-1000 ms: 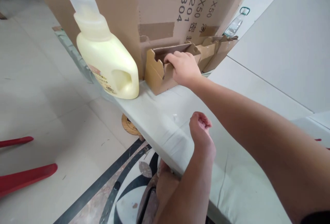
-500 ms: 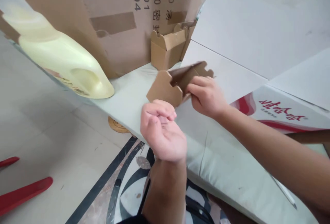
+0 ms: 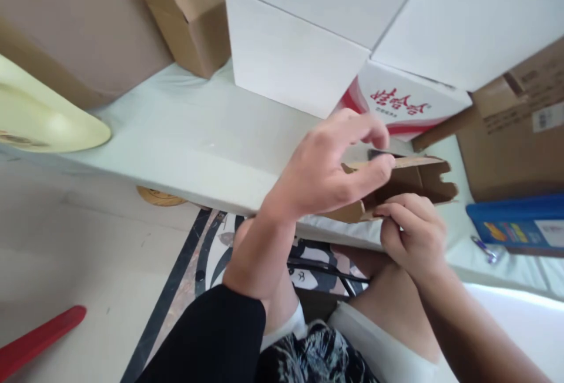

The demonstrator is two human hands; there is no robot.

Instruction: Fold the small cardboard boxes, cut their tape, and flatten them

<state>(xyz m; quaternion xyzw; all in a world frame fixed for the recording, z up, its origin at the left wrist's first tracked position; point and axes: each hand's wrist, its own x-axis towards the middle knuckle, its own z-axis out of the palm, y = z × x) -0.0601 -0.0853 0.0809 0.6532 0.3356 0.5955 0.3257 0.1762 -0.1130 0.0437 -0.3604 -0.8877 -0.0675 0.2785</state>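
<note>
A small brown cardboard box (image 3: 418,180) with notched edges lies open on the pale green covered surface. Pinched on its near edge are the fingers of my right hand (image 3: 414,233). My left hand (image 3: 328,165) hovers over the box's left end, thumb and fingers spread apart with nothing between them. It hides part of that end. Another brown cardboard box (image 3: 194,24) with a notched top stands at the upper left.
A pale yellow bottle (image 3: 48,116) stands at the left edge of the green surface (image 3: 189,136). White boxes (image 3: 286,48) stand behind it, above a red-and-white carton (image 3: 396,98). A blue box (image 3: 520,221) and a large brown carton (image 3: 511,142) are at the right.
The view has turned right. My right hand has carried the small box toward the right end of the surface. My left hand has turned over and its fingers have spread.
</note>
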